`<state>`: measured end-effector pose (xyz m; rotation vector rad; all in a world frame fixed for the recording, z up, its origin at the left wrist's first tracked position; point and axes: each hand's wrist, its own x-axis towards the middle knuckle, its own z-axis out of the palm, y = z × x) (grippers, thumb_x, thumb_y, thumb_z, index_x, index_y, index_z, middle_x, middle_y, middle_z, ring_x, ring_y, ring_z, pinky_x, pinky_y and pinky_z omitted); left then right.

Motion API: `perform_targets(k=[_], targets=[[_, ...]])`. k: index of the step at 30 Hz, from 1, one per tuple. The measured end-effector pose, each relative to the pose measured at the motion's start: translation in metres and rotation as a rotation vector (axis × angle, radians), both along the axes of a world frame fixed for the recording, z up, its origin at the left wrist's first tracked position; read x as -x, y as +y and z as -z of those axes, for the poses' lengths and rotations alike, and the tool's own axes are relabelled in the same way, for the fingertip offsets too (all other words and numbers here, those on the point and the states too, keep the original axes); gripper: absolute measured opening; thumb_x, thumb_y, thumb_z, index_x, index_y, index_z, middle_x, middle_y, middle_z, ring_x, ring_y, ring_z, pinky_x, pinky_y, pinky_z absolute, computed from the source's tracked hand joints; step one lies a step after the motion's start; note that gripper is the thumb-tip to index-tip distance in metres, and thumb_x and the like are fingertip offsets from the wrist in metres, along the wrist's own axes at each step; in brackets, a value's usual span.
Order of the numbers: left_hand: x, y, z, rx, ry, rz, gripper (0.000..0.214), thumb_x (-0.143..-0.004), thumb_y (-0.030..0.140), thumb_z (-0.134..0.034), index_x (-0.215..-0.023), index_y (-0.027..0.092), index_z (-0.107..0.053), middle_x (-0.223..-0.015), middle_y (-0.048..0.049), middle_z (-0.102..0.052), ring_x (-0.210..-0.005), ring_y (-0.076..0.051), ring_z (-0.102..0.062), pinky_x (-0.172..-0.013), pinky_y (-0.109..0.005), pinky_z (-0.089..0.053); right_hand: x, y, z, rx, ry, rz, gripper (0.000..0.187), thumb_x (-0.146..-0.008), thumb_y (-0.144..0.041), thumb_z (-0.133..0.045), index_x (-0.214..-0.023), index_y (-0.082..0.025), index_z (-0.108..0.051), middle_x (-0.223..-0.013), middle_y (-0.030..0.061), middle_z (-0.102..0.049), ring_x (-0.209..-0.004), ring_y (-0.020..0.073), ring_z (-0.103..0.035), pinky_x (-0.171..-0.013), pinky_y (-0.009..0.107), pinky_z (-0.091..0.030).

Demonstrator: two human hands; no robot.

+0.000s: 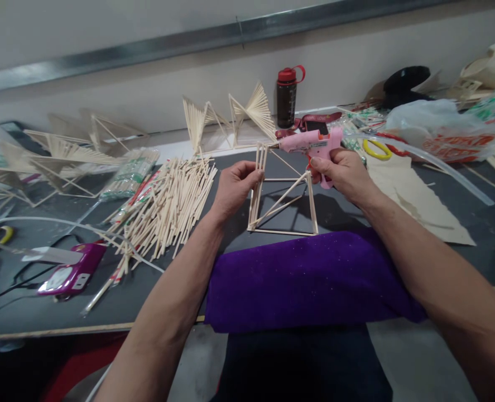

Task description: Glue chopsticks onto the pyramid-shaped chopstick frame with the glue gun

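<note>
Gluing seems in hand: your left hand [239, 187] pinches the frame [312, 204]; your right hand [348, 173] clasps the gun [308, 143], nozzle [274, 144] beyond your left fingers; next seemingly needs steadiness.

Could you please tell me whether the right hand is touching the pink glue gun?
Touching: the head view plainly shows the right hand closed around the pink glue gun at its handle.

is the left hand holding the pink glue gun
No, the right hand grips the pink glue gun, while the left hand has its fingertips at the upright sticks.
</note>
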<state>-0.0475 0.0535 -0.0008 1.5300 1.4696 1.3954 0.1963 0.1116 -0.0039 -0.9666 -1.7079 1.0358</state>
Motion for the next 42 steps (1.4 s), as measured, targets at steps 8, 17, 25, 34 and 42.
perform_targets(k=[8,17,25,34,42], targets=[[0.001,0.000,0.001,-0.002,-0.007,0.011,0.010,-0.075,0.027,-0.068,-0.081,0.018,-0.070,-0.071,-0.0008,-0.067,-0.055,-0.009,-0.049,-0.047,-0.023,-0.036,-0.002,0.005,0.000,0.112,0.081,0.085,0.029,-0.081,-0.043,-0.072,-0.079,-0.015,-0.065,-0.069,0.0032,-0.067,-0.052,0.0106,-0.060,-0.042,0.018,-0.040],[0.002,-0.002,0.000,0.005,0.007,0.025,0.014,-0.079,0.032,-0.067,-0.082,0.019,-0.069,-0.071,-0.0014,-0.066,-0.056,-0.009,-0.049,-0.046,-0.022,-0.036,-0.015,0.008,-0.007,0.305,0.268,0.086,0.029,-0.086,-0.045,-0.069,-0.083,-0.016,-0.064,-0.065,0.0011,-0.064,-0.047,0.0081,-0.058,-0.042,0.016,-0.044],[0.002,-0.007,-0.004,0.009,0.007,0.003,0.014,-0.077,0.032,-0.069,-0.082,0.019,-0.071,-0.071,-0.0007,-0.066,-0.054,-0.009,-0.047,-0.047,-0.023,-0.037,-0.029,0.013,-0.005,0.320,0.182,0.114,0.028,-0.088,-0.040,-0.066,-0.080,-0.013,-0.065,-0.067,0.0037,-0.066,-0.046,0.0074,-0.058,-0.039,0.014,-0.041],[0.003,-0.004,0.005,-0.025,0.110,-0.031,0.018,-0.079,0.034,-0.069,-0.088,0.019,-0.071,-0.081,-0.0035,-0.070,-0.066,-0.013,-0.056,-0.058,-0.025,-0.044,-0.065,0.018,0.007,0.440,0.038,0.196,0.014,-0.086,-0.025,-0.068,-0.080,-0.013,-0.064,-0.063,0.0036,-0.064,-0.044,0.0095,-0.057,-0.034,0.016,-0.039],[-0.007,-0.028,-0.030,-0.233,0.553,-0.091,0.008,-0.080,0.027,-0.067,-0.080,0.022,-0.074,-0.079,-0.0027,-0.073,-0.067,-0.015,-0.060,-0.066,-0.029,-0.044,-0.076,0.023,0.020,0.552,-0.064,0.231,0.018,-0.087,-0.026,-0.067,-0.076,-0.012,-0.067,-0.064,0.0063,-0.067,-0.046,0.0114,-0.060,-0.033,0.017,-0.043]])
